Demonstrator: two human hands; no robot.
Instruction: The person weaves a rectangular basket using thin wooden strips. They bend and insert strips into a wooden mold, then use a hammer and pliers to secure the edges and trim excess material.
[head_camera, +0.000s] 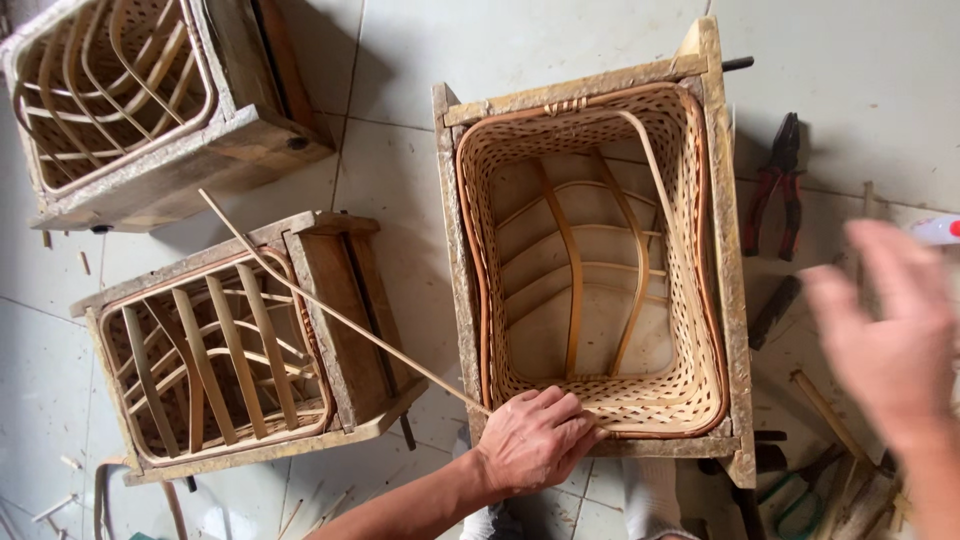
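A woven bamboo basket (690, 390) sits inside a worn wooden mould frame (728, 250) at the centre. My left hand (535, 435) rests on the basket's near rim, pinching a long thin cane strip (330, 310) that runs up and to the left over the neighbouring frame. My right hand (890, 335) hovers blurred at the right edge, fingers spread and holding nothing, above the scattered tools.
Two more wooden frames with half-made bamboo baskets stand at left (215, 365) and upper left (110, 85). Red-handled pliers (775, 185) lie right of the centre frame. Other tools and bamboo offcuts (835, 480) crowd the lower right on the tiled floor.
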